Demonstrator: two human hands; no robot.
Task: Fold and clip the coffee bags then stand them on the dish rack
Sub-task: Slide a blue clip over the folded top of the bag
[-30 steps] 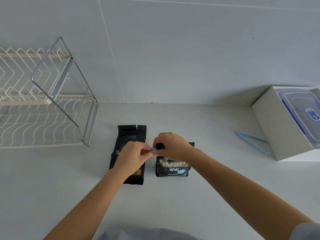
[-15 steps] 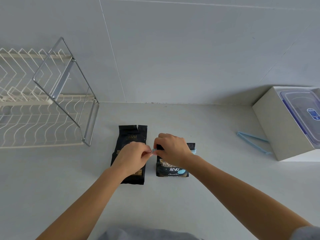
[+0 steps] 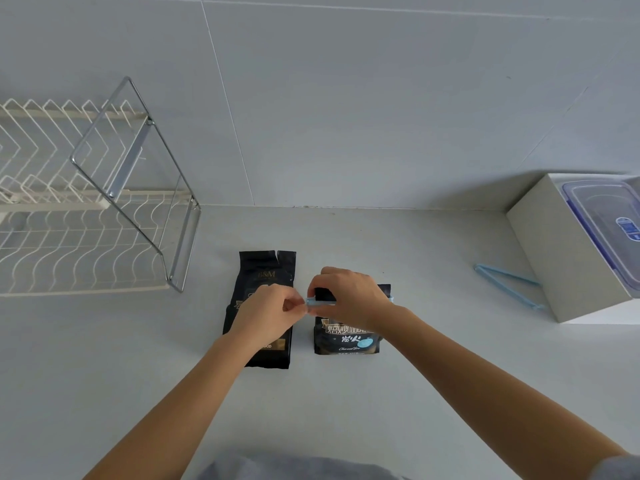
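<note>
Bare worktop (image 3: 433,393) lies open around two black coffee bags, both flat with long axes toward the wall. The right bag (image 3: 348,337) (top folded) carries a blue clip (image 3: 317,301) crosswise; left hand (image 3: 266,311) fingers pinch its end, right hand (image 3: 349,296) presses it. The left bag (image 3: 265,271) lies unclipped, near the dish rack (image 3: 86,237).

— What are the two coffee bags (image 3: 266,271) (image 3: 348,339) made of?
— Both look like black foil-type film, slightly glossy, with printed lettering.

— And the clip (image 3: 320,301)?
— Pale blue plastic, smooth.

— The dish rack (image 3: 83,237)?
— White coated wire, with a shiny bare metal frame (image 3: 138,168).

— The counter (image 3: 415,393)?
— Smooth, matt and pale. The wall (image 3: 346,98) behind has large plain tiles. The lidded container (image 3: 602,223) is clear plastic.
</note>
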